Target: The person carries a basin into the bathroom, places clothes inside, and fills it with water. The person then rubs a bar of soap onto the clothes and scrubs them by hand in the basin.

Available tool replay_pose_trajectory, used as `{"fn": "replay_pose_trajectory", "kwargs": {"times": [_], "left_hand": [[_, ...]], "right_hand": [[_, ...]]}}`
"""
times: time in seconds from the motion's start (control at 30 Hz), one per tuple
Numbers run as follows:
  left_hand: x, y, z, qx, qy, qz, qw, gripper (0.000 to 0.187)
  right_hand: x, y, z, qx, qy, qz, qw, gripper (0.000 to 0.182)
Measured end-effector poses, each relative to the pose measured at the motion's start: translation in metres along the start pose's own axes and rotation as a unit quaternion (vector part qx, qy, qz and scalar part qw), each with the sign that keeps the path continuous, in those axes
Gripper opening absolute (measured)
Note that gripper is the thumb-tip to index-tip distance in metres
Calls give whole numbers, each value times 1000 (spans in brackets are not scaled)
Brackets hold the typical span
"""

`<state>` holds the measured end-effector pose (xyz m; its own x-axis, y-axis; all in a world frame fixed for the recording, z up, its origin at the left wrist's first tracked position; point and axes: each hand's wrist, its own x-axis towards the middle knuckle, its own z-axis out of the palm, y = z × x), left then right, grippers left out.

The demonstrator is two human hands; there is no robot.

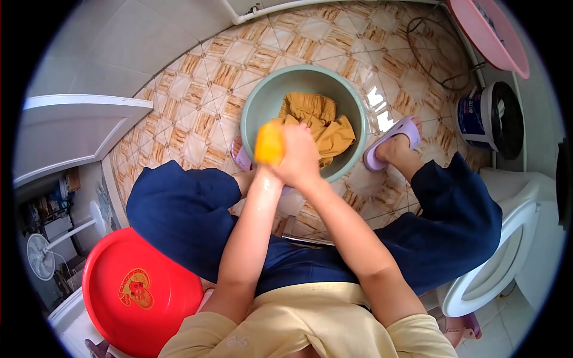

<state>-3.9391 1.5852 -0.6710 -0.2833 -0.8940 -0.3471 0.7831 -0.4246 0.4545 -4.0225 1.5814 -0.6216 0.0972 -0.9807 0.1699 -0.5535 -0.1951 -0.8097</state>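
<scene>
The blurred yellow piece [270,143] is above the near left part of the green basin [259,98], against the left side of my right hand [301,155], its longer axis running roughly away from me; with my left hand hidden beyond its wrist [268,179], I cannot tell which fingers hold it, nor how wide they are. The mustard cloth [325,122] lies crumpled in the basin, beyond my right hand and slightly rightward, my right hand nearer. Purple slippers [391,143] flank the basin, whose raised wall surrounds the cloth.
</scene>
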Motion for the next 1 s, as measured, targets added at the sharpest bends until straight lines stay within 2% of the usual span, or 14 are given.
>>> {"fn": "replay_pose_trajectory", "kwargs": {"times": [0.03,0.1,0.23,0.3,0.37,0.43,0.47,0.63,0.7,0.77,0.83,0.9,0.97,1.0], "left_hand": [[-5,0,12,-10,155,0,988,40],[-7,2,24,30,183,-17,983,41],[-4,21,32,-71,69,-45,994,46],[-1,21,30,-126,78,-39,988,48],[-1,13,23,-71,71,-5,995,51],[-5,-5,15,-39,-76,0,996,53],[2,-15,3,-179,-68,28,981,56],[-8,2,32,-145,55,-44,987,48],[-4,3,30,-140,132,-41,980,47],[-7,17,27,134,154,-32,978,42],[-8,27,25,151,173,13,973,41],[-10,43,5,-29,169,19,985,43],[-6,50,6,-36,206,47,977,42],[-7,57,4,-43,131,54,989,39]], "right_hand": [[7,13,-1,-18,65,45,997,38],[18,59,-4,-23,120,161,979,39],[17,84,-39,89,153,295,939,35],[12,52,-33,178,138,267,937,37],[0,17,-12,80,53,174,980,42],[-7,-18,4,-26,79,45,996,51],[-6,-15,6,-21,61,56,996,50],[12,38,7,-109,22,110,988,48],[19,42,-6,186,68,226,954,45],[23,59,-9,470,134,308,816,32],[28,79,-17,567,238,327,717,18],[25,94,-38,209,162,351,898,31],[20,106,-42,-170,39,329,928,39],[17,106,-38,-170,41,331,927,39]]}}
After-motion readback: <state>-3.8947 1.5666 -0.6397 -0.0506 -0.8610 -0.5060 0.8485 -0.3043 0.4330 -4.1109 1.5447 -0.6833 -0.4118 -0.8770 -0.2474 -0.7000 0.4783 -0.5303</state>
